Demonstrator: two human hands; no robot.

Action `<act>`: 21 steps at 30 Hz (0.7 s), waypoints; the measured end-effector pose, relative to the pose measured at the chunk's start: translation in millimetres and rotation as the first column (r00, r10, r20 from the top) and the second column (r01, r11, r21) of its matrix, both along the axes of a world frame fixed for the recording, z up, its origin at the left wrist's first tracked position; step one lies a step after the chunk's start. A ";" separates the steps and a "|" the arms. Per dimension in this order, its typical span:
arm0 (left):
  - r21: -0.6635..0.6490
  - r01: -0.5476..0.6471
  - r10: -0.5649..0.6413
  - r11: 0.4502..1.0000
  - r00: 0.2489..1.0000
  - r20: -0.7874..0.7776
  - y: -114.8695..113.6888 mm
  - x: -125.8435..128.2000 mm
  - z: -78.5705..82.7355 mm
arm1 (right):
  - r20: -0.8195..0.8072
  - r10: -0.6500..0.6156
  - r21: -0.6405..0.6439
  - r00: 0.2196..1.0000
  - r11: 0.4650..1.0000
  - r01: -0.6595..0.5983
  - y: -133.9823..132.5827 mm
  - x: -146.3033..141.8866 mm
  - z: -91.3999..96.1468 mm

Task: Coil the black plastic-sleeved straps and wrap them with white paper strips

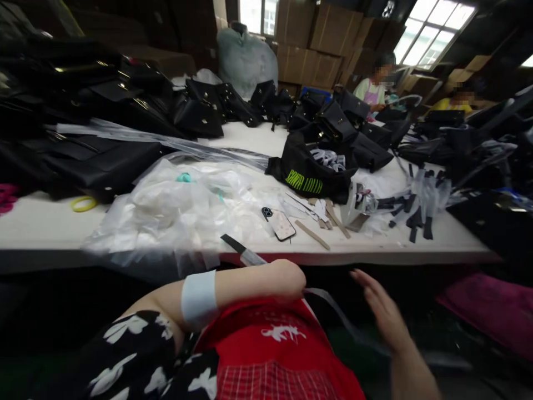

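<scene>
My left hand hangs just below the white table's front edge, wrist bent, a pale band on the forearm. Its fingers curl out of sight around a long strap, black at the tip and wrapped in clear film. The strap runs on past the hand, down to the right. My right hand is lower and to the right, fingers stretched and apart, holding nothing, close to the strap's trailing part. A red garment lies in my lap.
On the table lie a heap of clear plastic bags, a phone, a black bag with green lettering, loose black straps and a yellow ring. Black handbags pile up at left and back. Two people sit far right.
</scene>
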State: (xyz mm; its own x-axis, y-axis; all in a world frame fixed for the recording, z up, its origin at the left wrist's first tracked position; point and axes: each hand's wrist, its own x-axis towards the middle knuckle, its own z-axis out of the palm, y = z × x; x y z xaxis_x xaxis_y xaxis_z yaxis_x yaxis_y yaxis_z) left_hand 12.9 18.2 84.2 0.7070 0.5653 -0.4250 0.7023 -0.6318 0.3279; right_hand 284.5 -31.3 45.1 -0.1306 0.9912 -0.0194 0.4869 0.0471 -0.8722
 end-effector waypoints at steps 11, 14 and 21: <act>-0.804 -0.010 0.150 0.595 0.984 0.098 30.3 -65.3 -27.6 | -0.168 0.341 -0.617 0.925 0.696 -0.369 9.2 25.0 -44.9; -0.851 -0.076 0.216 0.519 0.975 0.044 25.9 -79.4 -35.3 | -0.213 0.349 -0.634 0.913 0.662 -0.401 8.1 35.7 -47.3; -0.866 -0.036 0.261 0.499 0.959 0.110 15.7 -50.4 -36.9 | -0.187 0.400 -0.543 0.897 0.719 -0.434 7.2 -21.7 -45.1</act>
